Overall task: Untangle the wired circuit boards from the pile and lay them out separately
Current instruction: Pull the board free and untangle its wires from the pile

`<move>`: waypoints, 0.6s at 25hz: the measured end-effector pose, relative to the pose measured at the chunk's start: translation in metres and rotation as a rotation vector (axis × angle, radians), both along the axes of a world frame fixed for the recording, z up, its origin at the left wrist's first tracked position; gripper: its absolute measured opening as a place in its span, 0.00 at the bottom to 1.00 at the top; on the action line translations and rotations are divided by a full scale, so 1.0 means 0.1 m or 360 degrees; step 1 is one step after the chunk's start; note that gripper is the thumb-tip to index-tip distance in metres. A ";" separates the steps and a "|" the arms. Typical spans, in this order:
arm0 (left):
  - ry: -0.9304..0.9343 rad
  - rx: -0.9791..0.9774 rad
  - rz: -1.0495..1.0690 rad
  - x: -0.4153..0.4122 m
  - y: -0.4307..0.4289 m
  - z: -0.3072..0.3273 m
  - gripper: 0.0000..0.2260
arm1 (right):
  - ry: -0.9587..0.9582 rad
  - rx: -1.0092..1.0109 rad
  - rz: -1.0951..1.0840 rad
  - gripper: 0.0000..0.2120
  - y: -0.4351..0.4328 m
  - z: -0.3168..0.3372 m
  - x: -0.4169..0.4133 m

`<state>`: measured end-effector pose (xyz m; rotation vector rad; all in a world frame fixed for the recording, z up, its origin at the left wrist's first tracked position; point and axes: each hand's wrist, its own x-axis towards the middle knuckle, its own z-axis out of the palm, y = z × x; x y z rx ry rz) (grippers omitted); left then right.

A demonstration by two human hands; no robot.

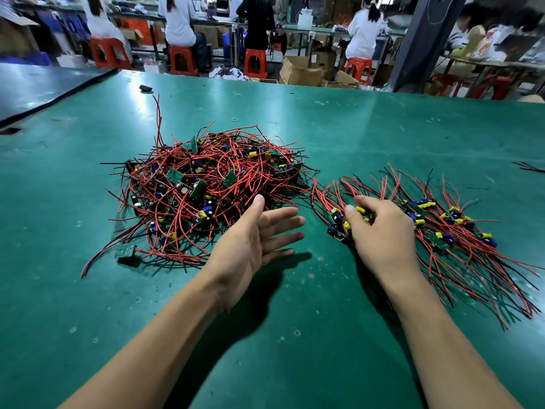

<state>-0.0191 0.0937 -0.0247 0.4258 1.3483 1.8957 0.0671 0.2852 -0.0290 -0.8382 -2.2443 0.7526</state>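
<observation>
Green tabletop [354, 128]. The pile [206, 184] of circuit boards, tangled in red and black wires, sits centre-left of the frame. The laid-out boards [442, 225] lie in a row at right, wires fanned toward the lower right. Left hand [250, 240] at centre, just lower right of the pile: fingers straight and spread, palm turned right, holding nothing. Right hand [383, 231] at the row's left end: fingers curled, pinching a board [336, 219] with yellow parts. One stray board [125, 250] lies at the pile's lower-left edge.

Red and black wires [212, 178], green boards [198, 188], teal-green table [368, 128]
</observation>
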 end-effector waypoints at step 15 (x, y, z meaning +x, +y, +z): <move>0.0780 -0.0472 0.0411 0.09 0.09 -0.21 0.07 | 0.0164 0.0093 0.0580 0.08 -0.60 -0.22 -0.24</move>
